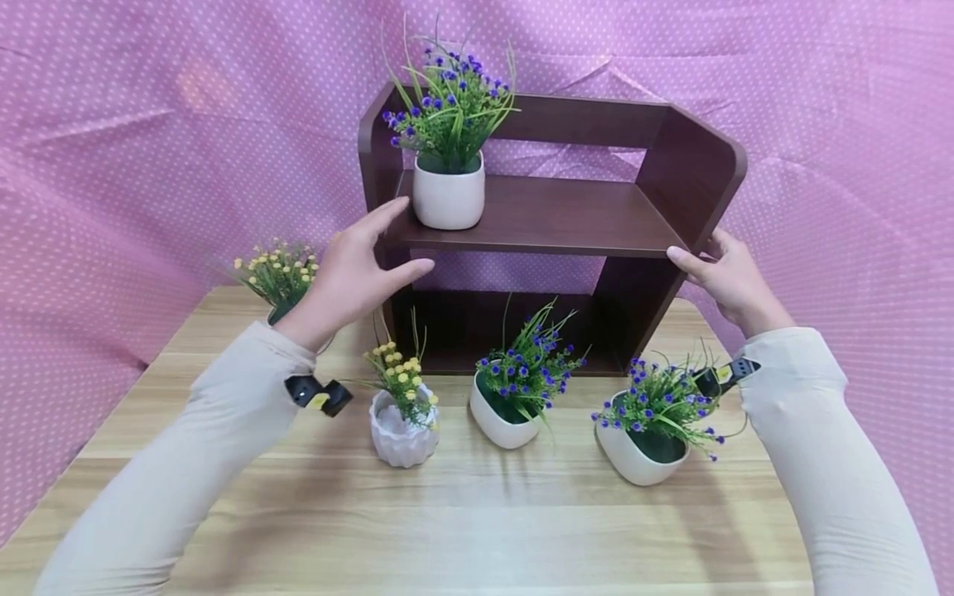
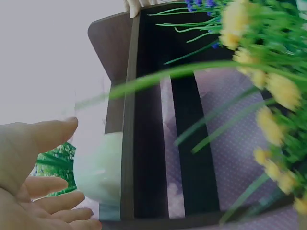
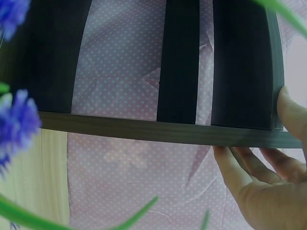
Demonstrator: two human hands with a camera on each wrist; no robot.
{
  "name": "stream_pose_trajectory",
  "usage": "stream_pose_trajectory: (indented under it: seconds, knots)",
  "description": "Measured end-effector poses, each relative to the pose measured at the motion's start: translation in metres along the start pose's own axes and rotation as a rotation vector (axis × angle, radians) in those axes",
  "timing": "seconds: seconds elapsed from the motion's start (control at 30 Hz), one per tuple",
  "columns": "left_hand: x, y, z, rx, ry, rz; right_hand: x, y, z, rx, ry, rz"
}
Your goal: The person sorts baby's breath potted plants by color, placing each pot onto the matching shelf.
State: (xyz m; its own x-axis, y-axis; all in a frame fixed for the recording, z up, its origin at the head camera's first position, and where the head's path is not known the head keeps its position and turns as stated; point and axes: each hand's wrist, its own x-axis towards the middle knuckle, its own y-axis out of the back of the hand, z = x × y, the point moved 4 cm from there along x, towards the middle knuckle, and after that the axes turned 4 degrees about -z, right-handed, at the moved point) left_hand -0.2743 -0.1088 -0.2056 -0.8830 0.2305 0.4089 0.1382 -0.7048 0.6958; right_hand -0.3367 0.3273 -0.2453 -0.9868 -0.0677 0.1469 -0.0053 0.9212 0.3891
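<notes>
Gripping shelf at frame right: right hand, fingers clamped; left hand, fingers apart; shelf tilt could topple upper-centre flowerpot.

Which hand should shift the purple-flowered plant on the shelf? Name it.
Left hand, probably: empty, close to that potted plant; the right hand grips the brown shelf at its opposite side.

Creased pink cloth with white dots hangs across the top and both sides; below, a wood-grain surface shows a pale sheen at lower centre.
</notes>
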Motion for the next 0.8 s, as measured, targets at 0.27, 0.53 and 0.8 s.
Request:
stream_pose_trajectory:
  seconds: [0.27,0.53,0.8]
  knots:
    - [-0.033,0.006,-0.022,0.007,0.054,-0.046,0.002,0.0,0.0,0.002,0.004,0.01]
    - [-0.062,0.004,-0.059,-0.043,0.143,-0.102,0.004,0.001,0.003,0.0,0.001,0.013]
    - [-0.096,-0.004,-0.102,-0.176,0.21,-0.161,0.002,0.001,0.001,0.023,0.019,0.013]
